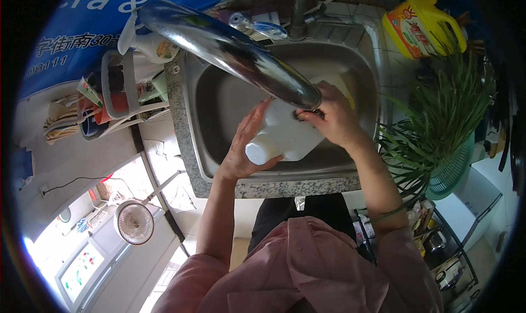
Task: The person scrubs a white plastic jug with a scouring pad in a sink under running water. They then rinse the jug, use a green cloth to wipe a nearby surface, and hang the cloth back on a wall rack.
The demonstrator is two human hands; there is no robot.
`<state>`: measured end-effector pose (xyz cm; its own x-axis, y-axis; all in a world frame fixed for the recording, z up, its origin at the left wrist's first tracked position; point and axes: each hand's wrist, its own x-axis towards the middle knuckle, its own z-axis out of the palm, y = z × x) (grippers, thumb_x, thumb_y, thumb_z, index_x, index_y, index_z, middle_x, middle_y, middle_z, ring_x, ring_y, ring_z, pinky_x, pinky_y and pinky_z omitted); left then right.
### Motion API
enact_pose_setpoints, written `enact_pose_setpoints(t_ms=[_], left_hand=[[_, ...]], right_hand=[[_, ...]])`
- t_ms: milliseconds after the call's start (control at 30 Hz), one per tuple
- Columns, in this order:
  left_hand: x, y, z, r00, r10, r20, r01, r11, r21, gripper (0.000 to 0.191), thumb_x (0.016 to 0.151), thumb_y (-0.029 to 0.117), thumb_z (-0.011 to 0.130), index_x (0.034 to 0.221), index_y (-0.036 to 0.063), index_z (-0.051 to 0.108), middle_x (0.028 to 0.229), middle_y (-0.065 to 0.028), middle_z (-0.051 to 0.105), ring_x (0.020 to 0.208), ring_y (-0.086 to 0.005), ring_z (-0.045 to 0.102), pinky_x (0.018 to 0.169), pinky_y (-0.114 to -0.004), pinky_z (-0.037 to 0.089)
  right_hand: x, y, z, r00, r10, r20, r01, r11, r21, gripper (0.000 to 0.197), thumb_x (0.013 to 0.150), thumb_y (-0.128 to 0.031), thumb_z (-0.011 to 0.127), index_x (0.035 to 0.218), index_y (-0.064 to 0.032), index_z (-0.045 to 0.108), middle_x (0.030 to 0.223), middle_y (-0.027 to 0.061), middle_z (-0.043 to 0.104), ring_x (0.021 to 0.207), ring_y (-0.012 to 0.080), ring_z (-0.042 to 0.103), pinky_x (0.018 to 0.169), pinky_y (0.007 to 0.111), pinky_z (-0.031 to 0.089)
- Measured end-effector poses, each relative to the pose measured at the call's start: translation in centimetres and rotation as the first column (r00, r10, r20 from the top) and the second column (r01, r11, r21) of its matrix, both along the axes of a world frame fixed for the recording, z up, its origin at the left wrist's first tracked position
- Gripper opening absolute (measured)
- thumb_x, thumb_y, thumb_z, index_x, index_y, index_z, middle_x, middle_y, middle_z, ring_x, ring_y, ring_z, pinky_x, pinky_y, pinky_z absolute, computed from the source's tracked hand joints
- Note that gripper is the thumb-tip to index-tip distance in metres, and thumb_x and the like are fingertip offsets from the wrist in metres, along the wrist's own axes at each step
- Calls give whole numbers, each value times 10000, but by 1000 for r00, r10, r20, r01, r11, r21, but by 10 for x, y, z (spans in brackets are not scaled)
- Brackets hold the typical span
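A white plastic jug (294, 136) lies tilted over the stainless-steel sink (234, 95), its white screw cap (261, 150) towards me. My left hand (244, 148) is wrapped around the cap end, thumb below and fingers along the far side. Against the jug's upper right side, my right hand (339, 115) presses a small dark scrubber (318, 114), mostly covered by the fingers. Just above this hand, the end of a thick chrome faucet spout (246, 62) hides part of the jug. Something pale yellow (347, 89) shows in the sink behind my right hand.
Leafy greens (435, 111) overhang a green plastic basket (450, 175) at the right. A yellow jug (423, 25) stands at the back right. A white spray bottle (150, 45) and a wall rack (131, 85) are at the left. The granite counter edge (283, 187) runs before me.
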<state>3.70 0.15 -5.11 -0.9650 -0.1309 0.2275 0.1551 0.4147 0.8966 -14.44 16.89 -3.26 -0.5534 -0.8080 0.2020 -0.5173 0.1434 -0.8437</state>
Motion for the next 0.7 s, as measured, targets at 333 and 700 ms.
enact_pose_setpoints(t_ms=[333,700], left_hand=[[12,-7,-14,987,-39,158,12,986,169,1103,618,164,864,1510,138,217,1486,-111,365,1361,-295,367,1111,-476,321],[9,-7,7,900,26,436,-214,896,388,1104,588,129,846,1508,127,235,1528,-135,294,1380,-278,332,1112,-401,294]], right_hand=[[-5,19,-40,992,-103,71,106,993,-43,125,732,-76,739,832,-68,665,887,82,634,897,278,605,821,374,479],[47,-35,-18,985,-172,15,173,978,-113,131,763,-164,704,883,-123,670,864,88,660,847,304,601,796,439,425]])
